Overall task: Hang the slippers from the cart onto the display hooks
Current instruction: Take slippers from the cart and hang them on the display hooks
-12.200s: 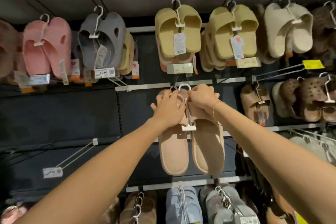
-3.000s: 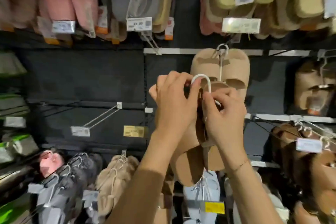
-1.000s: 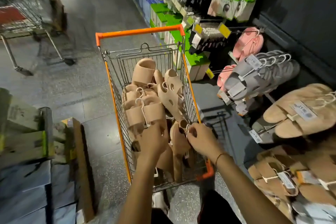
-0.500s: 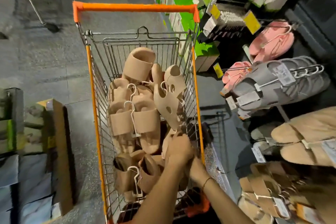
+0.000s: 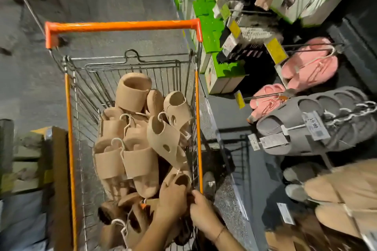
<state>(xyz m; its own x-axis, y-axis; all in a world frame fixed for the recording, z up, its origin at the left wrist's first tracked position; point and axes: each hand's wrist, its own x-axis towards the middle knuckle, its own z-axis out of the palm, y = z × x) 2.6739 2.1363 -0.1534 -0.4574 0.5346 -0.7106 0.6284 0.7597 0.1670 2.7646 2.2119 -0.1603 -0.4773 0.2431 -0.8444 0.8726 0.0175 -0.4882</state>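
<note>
Two hands meet at the near right corner of the cart [image 5: 70, 128], close together. The left hand [image 5: 172, 199] curls over a tan slipper [image 5: 180, 179] at the cart's right rail, fingers wrapped on its strap; the right hand [image 5: 201, 207], a thin bracelet at its wrist, is bunched just beside it, and what its fingers pinch is hidden behind the left hand and cannot be told. Both forearms are cut off by the lower edge. Inside the cart lies a heap of tan slippers [image 5: 130, 159], paired on white plastic hangers [image 5: 120, 144], some upright, some tipped on their sides; the lowest pairs are in shadow and hard to separate. At the cart's far end sits the orange handle [image 5: 122, 25]. Right of the cart, grey slippers [image 5: 318, 124] hang in a row with a price tag [image 5: 315, 125] of blurred figures; nearer, tan slippers on hooks [image 5: 342, 195] are smeared by motion. Beyond the grey ones hang pink slippers [image 5: 308, 65]; further still, green-and-white boxes [image 5: 220, 71]. Left of the cart, stacked boxes [image 5: 26, 161] are blurred and cropped.
</note>
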